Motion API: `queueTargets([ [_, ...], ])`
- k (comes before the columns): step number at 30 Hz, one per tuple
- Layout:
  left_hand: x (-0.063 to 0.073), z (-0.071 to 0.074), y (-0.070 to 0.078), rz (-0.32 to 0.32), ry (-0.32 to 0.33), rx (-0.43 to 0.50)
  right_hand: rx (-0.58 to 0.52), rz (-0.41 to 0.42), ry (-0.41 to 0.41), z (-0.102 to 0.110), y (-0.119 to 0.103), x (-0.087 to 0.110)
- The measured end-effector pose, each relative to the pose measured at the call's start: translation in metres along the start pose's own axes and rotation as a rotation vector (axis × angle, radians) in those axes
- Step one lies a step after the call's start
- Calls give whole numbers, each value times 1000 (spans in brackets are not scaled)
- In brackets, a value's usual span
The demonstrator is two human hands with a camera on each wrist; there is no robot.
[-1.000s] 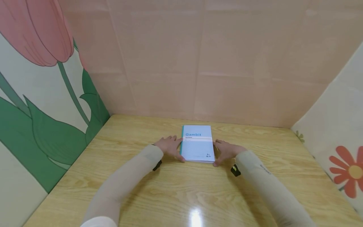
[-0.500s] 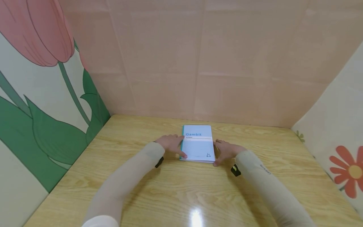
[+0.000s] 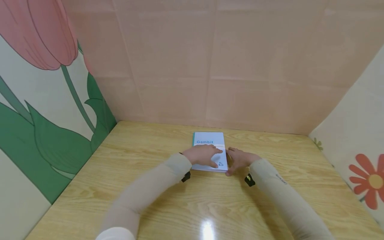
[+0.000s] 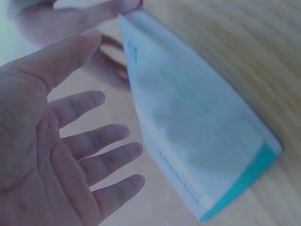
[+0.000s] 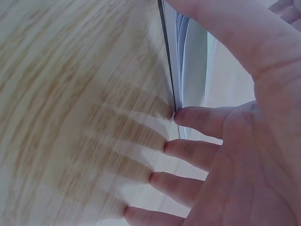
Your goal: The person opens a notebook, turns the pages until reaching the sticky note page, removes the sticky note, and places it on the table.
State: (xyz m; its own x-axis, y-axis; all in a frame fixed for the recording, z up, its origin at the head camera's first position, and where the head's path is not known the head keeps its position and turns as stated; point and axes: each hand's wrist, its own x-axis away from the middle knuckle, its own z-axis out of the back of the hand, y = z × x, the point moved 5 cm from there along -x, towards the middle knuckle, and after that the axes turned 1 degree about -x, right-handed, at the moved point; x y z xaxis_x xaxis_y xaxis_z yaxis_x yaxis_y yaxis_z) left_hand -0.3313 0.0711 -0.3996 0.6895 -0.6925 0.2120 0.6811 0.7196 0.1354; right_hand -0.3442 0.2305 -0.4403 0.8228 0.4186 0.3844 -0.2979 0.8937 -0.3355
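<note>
A closed notebook (image 3: 208, 137) with a pale cover, "Gambit" lettering and a teal spine lies flat on the wooden table. My left hand (image 3: 202, 155) is over its lower half, hiding part of the cover. In the left wrist view the left hand (image 4: 56, 136) has its fingers spread, a visible gap separating them from the notebook (image 4: 193, 108). At the notebook's right edge rests my right hand (image 3: 240, 158), thumb by the near corner. The right wrist view shows that hand's extended fingers (image 5: 197, 117), one tip right at the page edges (image 5: 175, 61).
The wooden table (image 3: 168, 210) reaches back to a plain pinkish backdrop (image 3: 180, 66). A tulip-printed panel (image 3: 60, 110) borders it on the left, and a panel with a red flower (image 3: 375, 181) on the right.
The left hand has left the notebook's spine side and moved rightward over the cover. My right hand and the notebook have hardly moved.
</note>
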Motion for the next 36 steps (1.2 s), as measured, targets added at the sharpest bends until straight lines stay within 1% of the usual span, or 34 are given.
queueTargets([
  [3, -4, -6, 10, -7, -5, -34, -9, 11, 1, 0, 0, 1],
  [5, -6, -10, 15, -5, -8, -56, -11, 19, 3, 0, -2, 2],
  [11, -12, -18, 20, 10, -22, -119, -1, 39, 15, 1, -6, 2],
  [14, -13, -20, 22, 10, -31, -152, 2, 33, 13, 1, -6, 2],
  [18, -12, -19, 25, -1, -40, -186, 12, 20, 11, 1, -6, 2],
  [24, -12, -17, 27, -5, -52, -202, 28, 14, 6, 1, -5, 1],
  [31, -11, -14, 28, 4, -60, -195, 11, 5, -6, 2, -5, 2],
  [36, -10, -11, 29, -10, -44, -188, 6, 10, -7, 1, -6, 3],
])
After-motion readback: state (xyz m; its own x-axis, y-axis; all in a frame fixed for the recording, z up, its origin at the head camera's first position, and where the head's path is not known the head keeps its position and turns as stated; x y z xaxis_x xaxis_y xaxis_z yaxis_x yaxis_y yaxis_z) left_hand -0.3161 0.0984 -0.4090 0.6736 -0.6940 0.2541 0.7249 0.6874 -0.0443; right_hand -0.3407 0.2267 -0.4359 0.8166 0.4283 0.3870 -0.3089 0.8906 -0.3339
